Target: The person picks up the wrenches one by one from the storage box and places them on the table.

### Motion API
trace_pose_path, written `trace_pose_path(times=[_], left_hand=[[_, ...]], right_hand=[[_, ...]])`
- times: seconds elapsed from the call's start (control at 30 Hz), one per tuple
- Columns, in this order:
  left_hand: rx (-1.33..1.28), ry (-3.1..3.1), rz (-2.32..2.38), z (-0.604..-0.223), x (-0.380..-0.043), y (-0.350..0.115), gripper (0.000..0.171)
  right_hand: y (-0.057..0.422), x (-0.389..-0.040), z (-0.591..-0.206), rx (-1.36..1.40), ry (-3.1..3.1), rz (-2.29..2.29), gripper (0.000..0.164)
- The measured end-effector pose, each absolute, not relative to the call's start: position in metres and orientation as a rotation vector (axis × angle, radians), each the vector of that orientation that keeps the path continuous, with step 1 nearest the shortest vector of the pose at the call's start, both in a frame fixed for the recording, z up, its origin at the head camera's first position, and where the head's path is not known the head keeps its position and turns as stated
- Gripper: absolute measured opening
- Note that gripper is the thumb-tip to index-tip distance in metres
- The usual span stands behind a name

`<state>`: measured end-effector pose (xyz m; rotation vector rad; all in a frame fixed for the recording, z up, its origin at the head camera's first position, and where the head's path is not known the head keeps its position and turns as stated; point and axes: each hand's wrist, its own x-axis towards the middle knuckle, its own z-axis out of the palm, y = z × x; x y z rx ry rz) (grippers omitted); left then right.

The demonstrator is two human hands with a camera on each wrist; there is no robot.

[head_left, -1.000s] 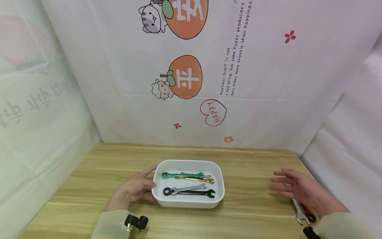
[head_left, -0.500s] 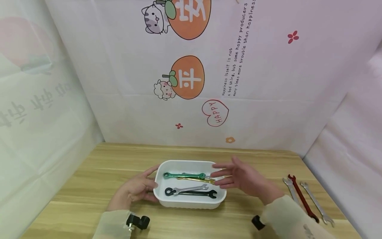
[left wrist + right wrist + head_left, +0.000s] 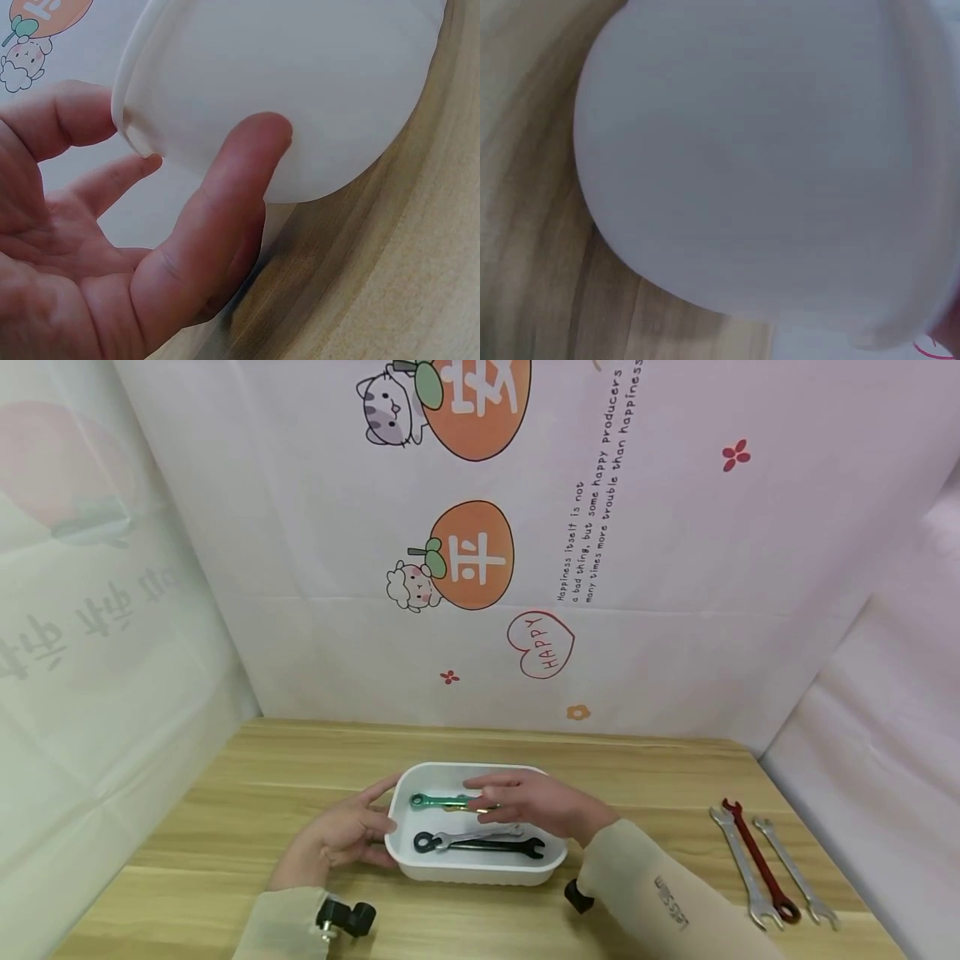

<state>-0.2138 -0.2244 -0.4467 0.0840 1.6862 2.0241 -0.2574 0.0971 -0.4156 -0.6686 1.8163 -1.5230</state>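
A white plastic box point(image 3: 480, 875) stands on the table, with wrenches inside. My left hand point(image 3: 341, 835) holds its left end; in the left wrist view the thumb point(image 3: 251, 146) presses the white wall while a finger meets the rim. Over the box's right half reaches my right hand point(image 3: 543, 806), its fingers loosely extended above the green wrench point(image 3: 438, 800) and covering that wrench's right end. A gold wrench point(image 3: 459, 808) is mostly hidden under it. Nearer the front, a silver wrench point(image 3: 476, 836) lies across a black wrench point(image 3: 495, 846). The box's wall point(image 3: 742, 165) fills the right wrist view.
On the table's right side lie a silver wrench point(image 3: 742, 860), a dark red wrench point(image 3: 761, 860) and another silver wrench point(image 3: 795, 868), side by side. A printed white cloth point(image 3: 660, 652) hangs behind the wooden table point(image 3: 645, 760), with more cloth on both sides.
My right hand has swept left from the wrenches at the right to over the box, uncovering those wrenches. My left hand keeps its hold on the box.
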Motion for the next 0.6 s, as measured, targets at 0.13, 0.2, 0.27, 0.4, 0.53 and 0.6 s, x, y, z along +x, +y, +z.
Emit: trace_pose_path(times=[0.13,0.2,0.27,0.4,0.53,0.6], left_hand=[[0.081,1.678,2.025,-0.447,-0.214,-0.225,0.085],[0.079,1.677,2.024,-0.446,-0.214,-0.225,0.085],[0.085,1.679,2.022,-0.446,-0.214,-0.225,0.085],[0.092,1.677,2.020,-0.445,-0.214,-0.225,0.086],[0.091,1.675,2.020,-0.445,-0.214,-0.225,0.086],[0.090,1.675,2.021,-0.445,-0.214,-0.225,0.086]], right_hand=[[0.090,-0.263,-0.426,-0.671,1.954,-1.416,0.052],[0.086,-0.264,-0.430,-0.686,2.007,-1.364,0.054],[0.083,-0.265,-0.434,-0.691,2.035,-1.334,0.057],[0.078,-0.266,-0.440,-0.684,2.090,-1.273,0.061],[0.075,-0.265,-0.444,-0.651,2.146,-1.235,0.062],[0.074,-0.265,-0.445,-0.644,2.171,-1.218,0.063]])
